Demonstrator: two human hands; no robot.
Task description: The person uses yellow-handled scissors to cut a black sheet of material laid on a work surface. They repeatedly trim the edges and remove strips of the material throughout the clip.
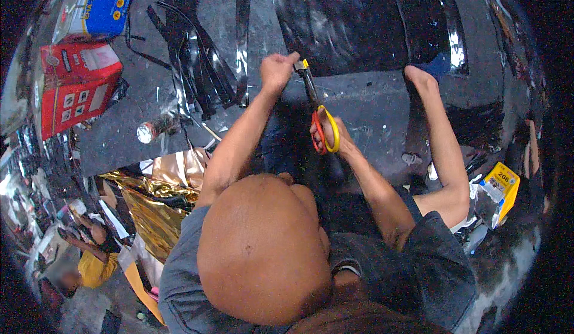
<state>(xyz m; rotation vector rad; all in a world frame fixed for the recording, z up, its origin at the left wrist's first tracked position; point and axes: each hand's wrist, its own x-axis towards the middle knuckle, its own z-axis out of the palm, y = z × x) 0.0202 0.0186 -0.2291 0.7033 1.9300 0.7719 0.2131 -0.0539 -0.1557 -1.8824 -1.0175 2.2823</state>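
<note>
My right hand (332, 134), closed, has its fingers through the loops of a pair of scissors (310, 86) with red and yellow handles. The dark blades point away from me, toward my left hand. My left hand (278, 72) is closed in a pinch beside the blade tips. A small grey and yellow bit shows there, too small to name. Just beyond and to the right lies a large shiny black sheet (353, 26), apart from the right hand. Long black strips (200, 59) lie on the floor left of my left hand.
On the left stand a red box (81, 86) and a blue and white box (98, 8). Crumpled gold foil (149, 214) lies near my left arm. A bent bare leg (439, 137) and a yellow package (502, 187) are at the right. Another person in yellow (98, 267) is lower left.
</note>
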